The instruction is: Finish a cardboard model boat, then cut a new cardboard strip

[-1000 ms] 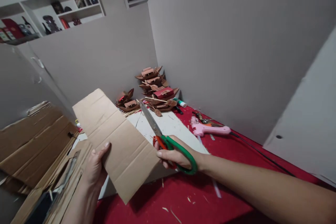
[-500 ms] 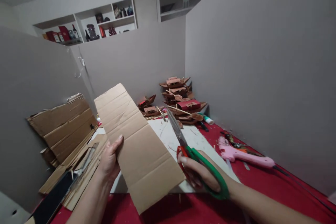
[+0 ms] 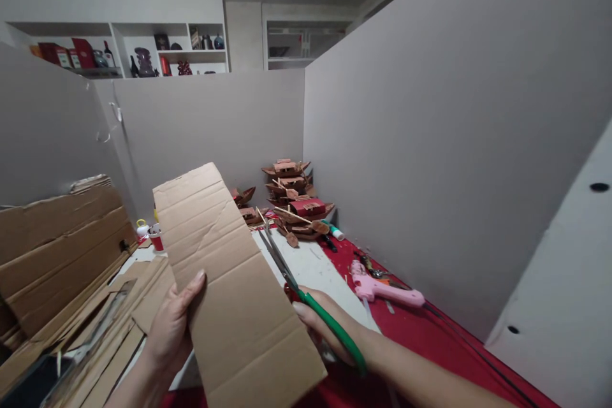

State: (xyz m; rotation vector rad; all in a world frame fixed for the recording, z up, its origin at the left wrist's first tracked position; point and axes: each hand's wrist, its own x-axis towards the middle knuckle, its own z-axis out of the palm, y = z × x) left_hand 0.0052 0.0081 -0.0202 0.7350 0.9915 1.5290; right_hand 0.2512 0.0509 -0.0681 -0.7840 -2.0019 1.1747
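A long strip of brown cardboard point(image 3: 239, 287), creased across in several places, is gripped at its left edge by my left hand point(image 3: 172, 319), thumb on the face toward me. My right hand point(image 3: 329, 325) is closed around a pair of scissors point(image 3: 329, 325) with green and red handles. Their blades point up and away, slightly parted, close to the cardboard's right edge. Whether they touch it I cannot tell. The fingers behind the cardboard are hidden.
Several wooden model boats point(image 3: 296, 201) are stacked at the back. A pink glue gun point(image 3: 385, 287) with its cord lies on the red cloth point(image 3: 425, 357) at right. Cardboard sheets point(image 3: 62, 255) lean at left, near a red cup point(image 3: 156, 239). Grey partitions point(image 3: 406, 140) enclose the table.
My view has turned right and tilted up, so the surroundings sit further left. The scissor blades look closer to the cardboard's edge. Both hands keep their holds.
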